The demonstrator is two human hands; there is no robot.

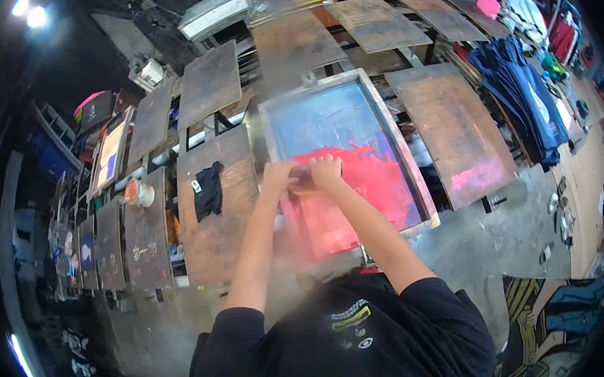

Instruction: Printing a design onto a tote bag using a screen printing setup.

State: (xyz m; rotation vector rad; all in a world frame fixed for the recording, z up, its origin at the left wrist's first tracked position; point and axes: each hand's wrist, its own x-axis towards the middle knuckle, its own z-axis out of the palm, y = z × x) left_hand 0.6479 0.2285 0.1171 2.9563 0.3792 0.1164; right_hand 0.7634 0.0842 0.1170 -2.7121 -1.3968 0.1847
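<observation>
A wooden-framed printing screen (425,201) lies in front of me, its mesh blue at the far end and coated with pink-red ink (346,220) on the near half. My left hand (280,176) and my right hand (325,171) are both closed on a dark squeegee (302,176) over the ink, side by side near the screen's middle. Much of the squeegee is hidden by my fingers and a hazy blur. To the left, a small black cloth (209,188) lies on a worn board (222,250).
More boards (450,129) stand in rows around the screen. A tub (139,193) sits at the left, beyond it another screen (111,149). Folded navy fabric (520,96) hangs at the right. A grey concrete floor (474,246) shows below, with a painted panel (560,317) at lower right.
</observation>
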